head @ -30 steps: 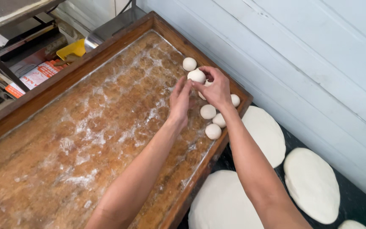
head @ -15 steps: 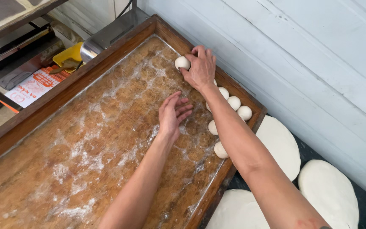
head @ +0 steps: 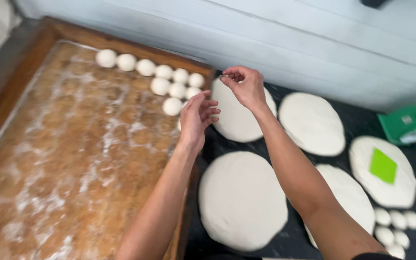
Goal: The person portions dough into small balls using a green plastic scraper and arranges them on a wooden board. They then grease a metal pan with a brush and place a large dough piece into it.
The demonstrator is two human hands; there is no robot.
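While hovering empty, left hand [head: 197,118] spread, right hand [head: 244,85] loosely curled at 1 o'clock, pinching nothing. Dough balls [head: 172,87] clustered at 11 o'clock on floured tray [head: 73,159]. Best lifted gently, one apiece.

hands: left hand [head: 197,117] and right hand [head: 246,86] empty, mid-frame
dough balls [head: 168,83]: upper left, on floured wooden tray [head: 63,159]
flat dough rounds [head: 242,200]: right

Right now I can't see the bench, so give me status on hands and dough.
Both hands empty: left, right. Dough balls at tray corner. Flat rounds beside it.
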